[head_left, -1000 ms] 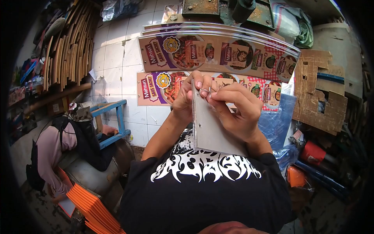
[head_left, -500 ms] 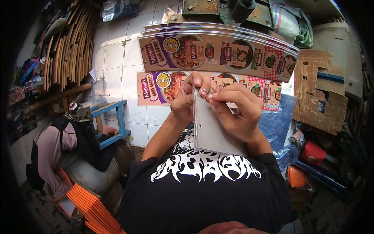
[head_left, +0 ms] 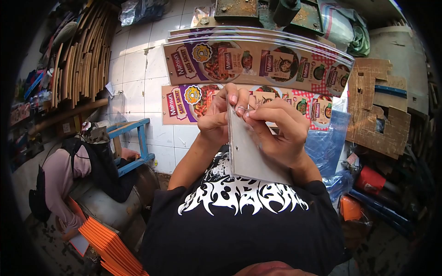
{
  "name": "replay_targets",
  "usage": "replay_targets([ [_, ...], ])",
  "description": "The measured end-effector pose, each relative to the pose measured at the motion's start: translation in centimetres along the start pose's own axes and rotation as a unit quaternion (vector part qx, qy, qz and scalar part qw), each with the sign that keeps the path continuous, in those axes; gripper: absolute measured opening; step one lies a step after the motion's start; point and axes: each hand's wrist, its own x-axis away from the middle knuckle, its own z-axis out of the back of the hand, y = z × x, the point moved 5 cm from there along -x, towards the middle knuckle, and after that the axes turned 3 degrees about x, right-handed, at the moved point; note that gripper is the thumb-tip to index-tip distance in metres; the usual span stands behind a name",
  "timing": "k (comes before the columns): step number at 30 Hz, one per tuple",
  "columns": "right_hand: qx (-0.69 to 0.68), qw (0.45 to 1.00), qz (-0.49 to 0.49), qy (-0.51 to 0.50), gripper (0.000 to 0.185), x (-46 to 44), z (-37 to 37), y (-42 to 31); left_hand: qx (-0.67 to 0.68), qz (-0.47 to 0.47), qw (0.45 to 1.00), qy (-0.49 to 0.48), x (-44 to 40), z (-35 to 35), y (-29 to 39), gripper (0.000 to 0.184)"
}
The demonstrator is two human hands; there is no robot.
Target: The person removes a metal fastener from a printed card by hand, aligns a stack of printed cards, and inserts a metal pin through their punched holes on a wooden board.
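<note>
A grey board with a clear plastic edge stands upright close to my chest, its long edge facing away to the left. My left hand is closed around the upper part of that edge, fingertips bent over the top. A small hole shows lower on the grey face. My right hand is in a pinch at the upper corner, thumb and forefinger on a thin metal piece by the left fingertips. The piece's exact kind is too small to tell.
Printed food signs in plastic lie stacked ahead on white tiles. Beyond is a dark metal machine base. Cardboard and blue plastic film are at right. At left, another person bends near a blue frame and orange boards.
My fingers have shifted very slightly at the board's upper corner, and the thin metal piece shows at a slightly different angle. The other person at left has moved a little.
</note>
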Motion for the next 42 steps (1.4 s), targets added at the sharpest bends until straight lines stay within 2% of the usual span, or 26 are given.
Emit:
replay_targets([
  [7,0.024,0.999,0.039,0.003,0.020,0.0,-0.3,-0.3,-0.016,-0.001,1.000,0.000,-0.1,0.2,0.0,0.027],
  [14,0.008,1.000,0.025,0.016,0.019,0.0,-0.3,-0.1,-0.022,0.010,1.000,0.000,0.0,0.3,0.1,0.027],
  [23,-0.096,0.993,-0.071,-0.002,0.018,0.4,-1.0,0.6,-0.021,0.002,1.000,0.006,0.1,0.3,0.0,0.025],
  [26,-0.154,0.980,-0.121,0.025,0.015,0.8,-1.2,0.9,-0.028,-0.001,1.000,0.006,0.2,0.2,0.2,0.024],
  [28,-0.317,0.904,-0.287,0.017,0.011,1.4,-1.8,1.7,-0.030,0.001,1.000,0.008,0.4,0.3,0.4,0.024],
  [29,-0.317,0.904,-0.287,0.017,0.011,1.4,-1.8,1.8,-0.031,0.003,0.999,0.010,0.5,0.4,0.4,0.024],
  [31,-0.413,0.856,-0.312,0.010,0.010,1.5,-2.1,2.5,-0.037,0.006,0.999,0.010,0.5,0.2,0.4,0.024],
  [35,-0.466,0.826,-0.317,0.024,0.012,1.8,-2.5,2.9,-0.046,0.006,0.999,0.016,0.7,0.1,0.5,0.023],
  [42,-0.449,0.832,-0.322,0.045,0.012,2.1,-2.3,3.2,-0.062,0.000,0.998,-0.014,0.5,0.6,1.6,0.023],
])
